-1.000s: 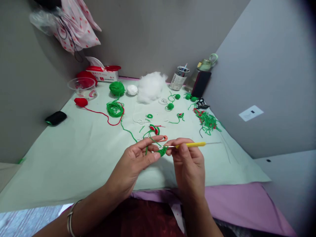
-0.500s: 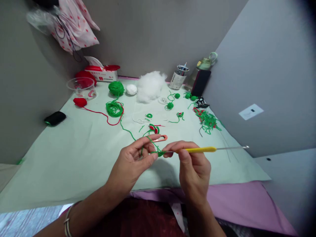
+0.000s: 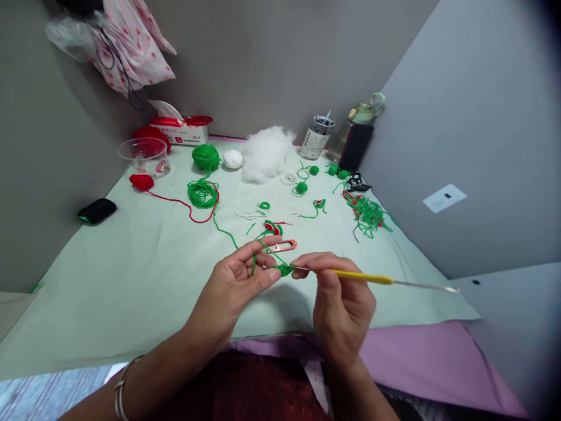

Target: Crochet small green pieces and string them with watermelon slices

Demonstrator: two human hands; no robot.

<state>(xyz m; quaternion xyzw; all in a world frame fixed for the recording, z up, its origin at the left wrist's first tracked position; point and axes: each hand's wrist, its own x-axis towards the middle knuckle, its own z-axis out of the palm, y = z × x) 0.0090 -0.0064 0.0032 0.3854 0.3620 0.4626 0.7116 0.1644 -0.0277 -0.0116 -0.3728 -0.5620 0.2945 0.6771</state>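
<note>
Between the thumb and fingers of my left hand is pinched a small green crochet piece. Green yarn runs over my raised left index finger and down to the piece. My right hand grips a crochet hook by its yellow handle, one metal end at the green piece and the other pointing right. Whether the hook tip sits inside a stitch is too small to tell. Just beyond my fingers lie an orange stitch marker or pin and red-and-green crocheted bits.
At the back left stand a green yarn ball, a clear tub and a tissue box. White stuffing lies centre back. On the right are a pen cup, a bottle, a phone and yarn scraps.
The hook's free right end has swung downward and further right as my right hand tilted. My left hand stays nearly in place with the green piece.
</note>
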